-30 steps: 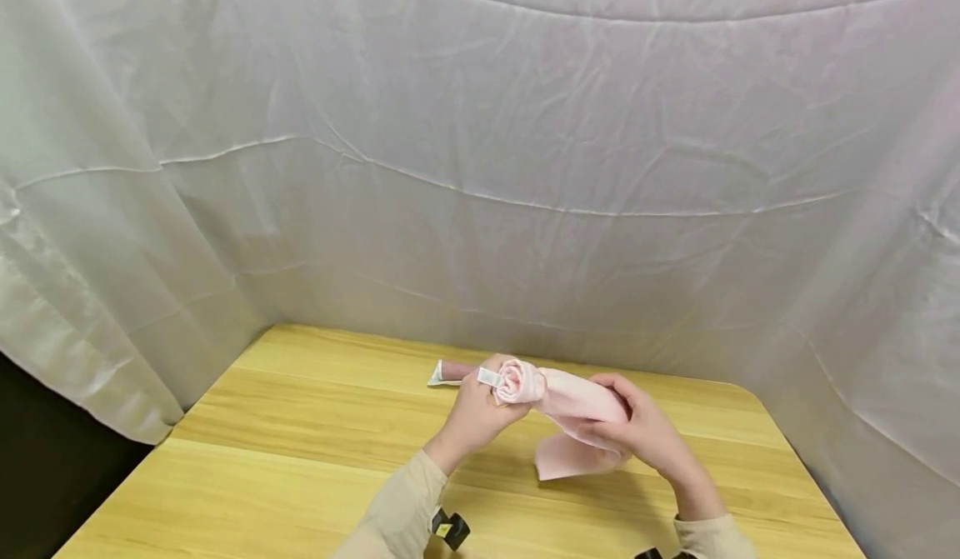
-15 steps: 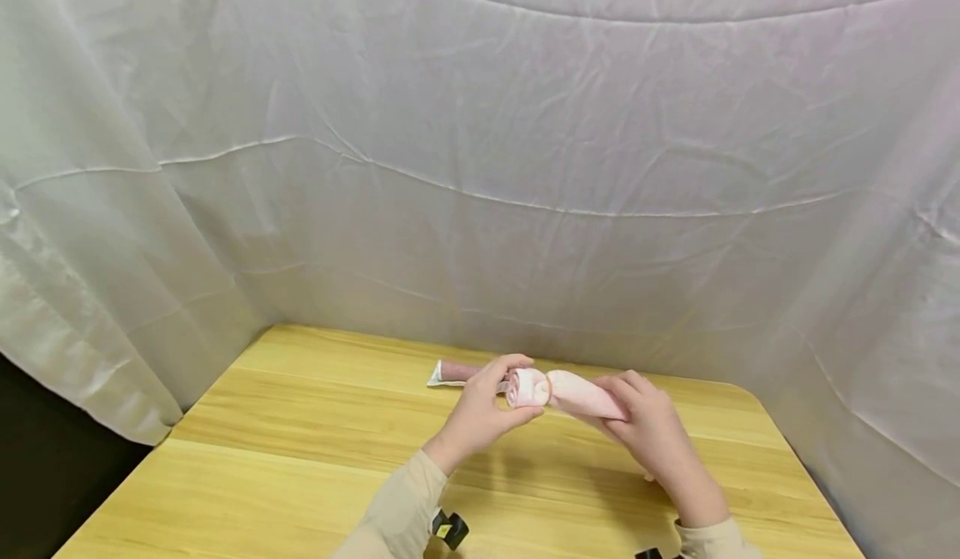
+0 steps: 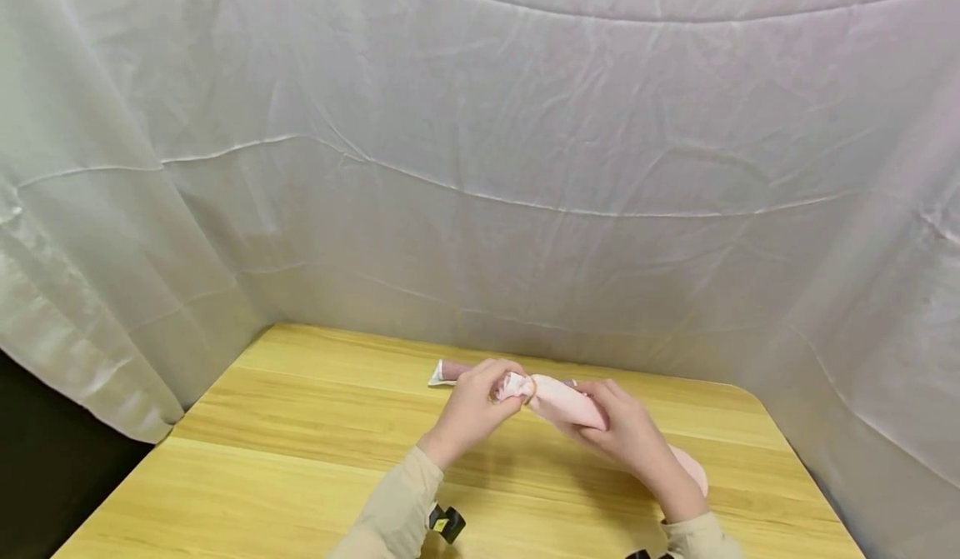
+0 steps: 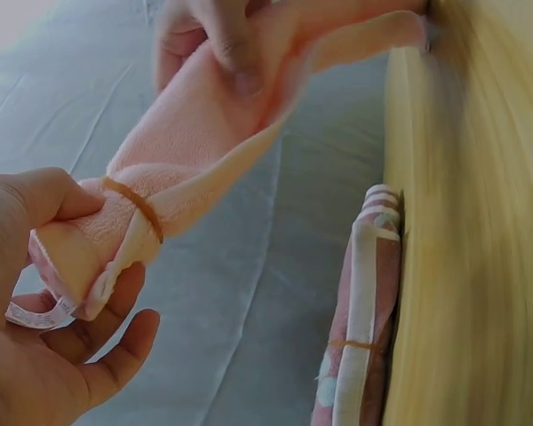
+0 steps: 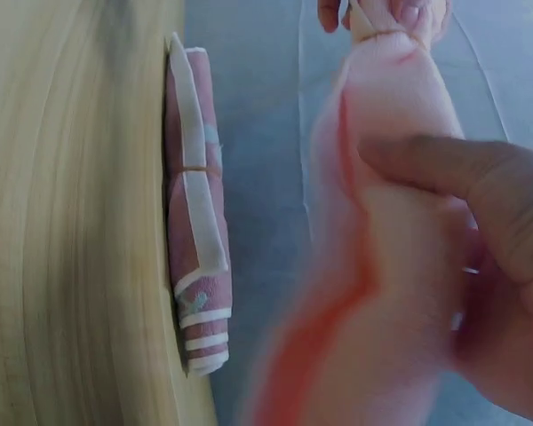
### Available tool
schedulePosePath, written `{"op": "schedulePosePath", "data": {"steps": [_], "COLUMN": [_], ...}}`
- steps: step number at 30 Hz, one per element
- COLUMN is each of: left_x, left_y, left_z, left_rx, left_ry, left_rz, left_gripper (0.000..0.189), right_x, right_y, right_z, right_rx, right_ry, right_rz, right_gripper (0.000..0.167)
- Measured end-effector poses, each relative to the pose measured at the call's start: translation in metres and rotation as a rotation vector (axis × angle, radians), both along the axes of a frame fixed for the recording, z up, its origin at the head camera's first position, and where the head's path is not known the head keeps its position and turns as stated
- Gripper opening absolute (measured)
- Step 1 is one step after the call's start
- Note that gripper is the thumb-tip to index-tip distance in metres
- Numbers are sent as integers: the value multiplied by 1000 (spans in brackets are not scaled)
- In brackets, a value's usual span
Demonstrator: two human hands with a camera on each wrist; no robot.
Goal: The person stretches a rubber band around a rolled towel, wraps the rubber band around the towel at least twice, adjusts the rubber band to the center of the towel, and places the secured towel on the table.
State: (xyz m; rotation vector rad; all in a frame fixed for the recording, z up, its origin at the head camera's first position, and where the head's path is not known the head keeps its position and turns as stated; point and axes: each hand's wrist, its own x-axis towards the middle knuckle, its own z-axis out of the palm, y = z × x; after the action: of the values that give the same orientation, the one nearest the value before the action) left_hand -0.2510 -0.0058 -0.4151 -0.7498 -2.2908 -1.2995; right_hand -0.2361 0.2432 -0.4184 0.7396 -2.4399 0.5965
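Note:
Between both hands, raised over the table, is a rolled pink towel (image 3: pixel 566 403) with a loose flap hanging near the right forearm. My left hand (image 3: pixel 474 405) pinches the towel's left end between thumb and fingers, just beside an orange rubber band (image 4: pixel 133 206) that circles the roll. A white label (image 4: pixel 37 312) sticks out at that end. Further along, my right hand (image 3: pixel 626 427) grips the roll, its thumb (image 5: pixel 417 161) lying across the cloth. The towel's lower part is blurred in the right wrist view.
Behind the hands, a mauve towel roll (image 5: pixel 195 213) with white trim and its own rubber band lies at the back of the wooden table (image 3: pixel 300 426). A pale curtain (image 3: pixel 525 167) stands behind the table.
The pink towel has turned and shifted slightly left, with the right hand following. Its loose flap, earlier hanging in front of the roll, now shows beside the right forearm.

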Motion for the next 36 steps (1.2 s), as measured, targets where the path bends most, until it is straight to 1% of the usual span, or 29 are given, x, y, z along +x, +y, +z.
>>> {"op": "schedulePosePath", "data": {"steps": [1,3,6,8,10,13,16,20,21,23,25,27,30,32,34,36], "left_x": [0,-1,-3,-4,-5,-5,-4,-4,-4,-4,-4,-4,-4,-5,-5,-5], "left_y": [-1,-4,-7,-8,-9,-9,-9,-9,-9,-8,-7,-6,-5,-4,-3,-3], "left_z": [1,1,2,1,1,1,1,2,2,1,0,-1,-4,-6,-7,-8], "left_rx": [-1,7,17,20,17,18,21,19,14,4,-17,-42,-77,-94,-116,-135], "left_ry": [7,24,55,73,87,95,86,53,40,10,-14,-32,-34,-43,-57,-83], "left_rz": [13,39,68,72,71,66,66,64,61,46,24,-3,-35,-49,-52,-52], "left_gripper": [22,21,21,21,21,21,20,20,19,20,20,19,18,17,17,17], "right_x": [0,0,0,-1,-2,-2,-2,-2,-2,0,3,7,11,12,12,11], "right_y": [1,4,13,19,25,31,35,43,45,51,56,60,65,69,72,75], "right_z": [0,-1,-4,-7,-11,-15,-15,-10,-8,-3,4,11,19,22,23,22], "right_rx": [4,1,10,19,46,68,87,111,113,120,109,95,90,108,134,156], "right_ry": [-50,-179,-400,-550,-653,-740,-751,-726,-717,-692,-700,-723,-763,-777,-778,-788], "right_rz": [4,19,22,15,13,2,-7,-18,-23,-40,-91,-161,-266,-306,-323,-347], "right_gripper": [55,57,63,65,67,63,53,36,35,34,35,36,36,35,37,46]}}
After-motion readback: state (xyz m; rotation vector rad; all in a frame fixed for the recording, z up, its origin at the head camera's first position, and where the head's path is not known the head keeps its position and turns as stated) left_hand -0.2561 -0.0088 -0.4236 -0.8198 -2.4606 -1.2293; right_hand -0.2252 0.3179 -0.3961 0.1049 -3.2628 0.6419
